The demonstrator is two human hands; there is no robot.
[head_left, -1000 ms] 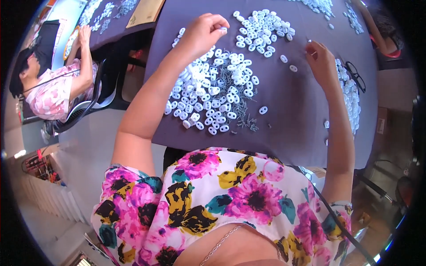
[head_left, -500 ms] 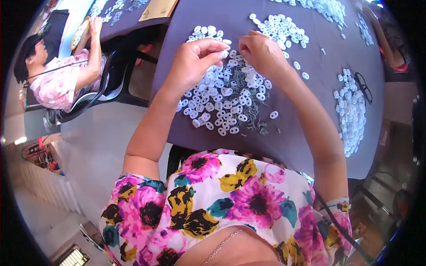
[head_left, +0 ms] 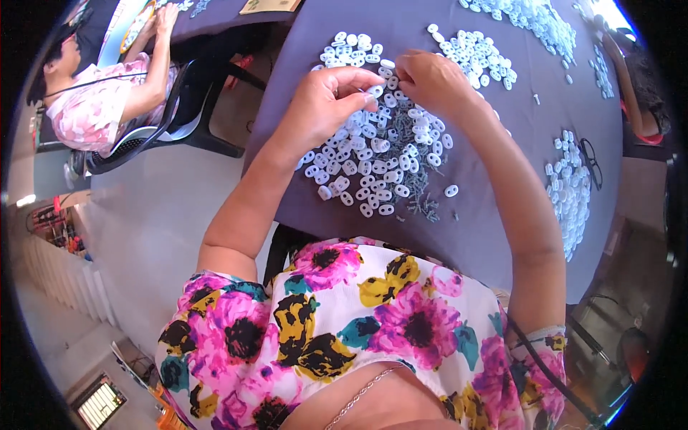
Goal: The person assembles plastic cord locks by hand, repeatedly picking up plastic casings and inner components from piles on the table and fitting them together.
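Observation:
Between the thumb and fingers of my left hand (head_left: 331, 102) is a small white oval plastic piece (head_left: 375, 91). My right hand (head_left: 436, 80) is beside it, fingers curled down toward the same spot; what they pinch, if anything, is hidden. Beneath both hands spreads a pile of white oval two-hole pieces (head_left: 365, 168). Small grey screws (head_left: 403, 129) lie mixed into the pile's right side. A second heap of white pieces (head_left: 479, 56) sits just beyond my right hand, and a smaller group (head_left: 351, 49) lies beyond my left.
The table has a dark grey cloth (head_left: 502, 244). At its right are another heap of white pieces (head_left: 570, 193) and black eyeglasses (head_left: 591, 163). More pieces (head_left: 530, 25) lie at the far edge. A person (head_left: 107, 100) sits at another table on the left; another person's arm (head_left: 631, 89) shows at right.
The view has shifted slightly, so the table contents sit a little further right. My hands stay close together over the pile, the left still pinching a white piece.

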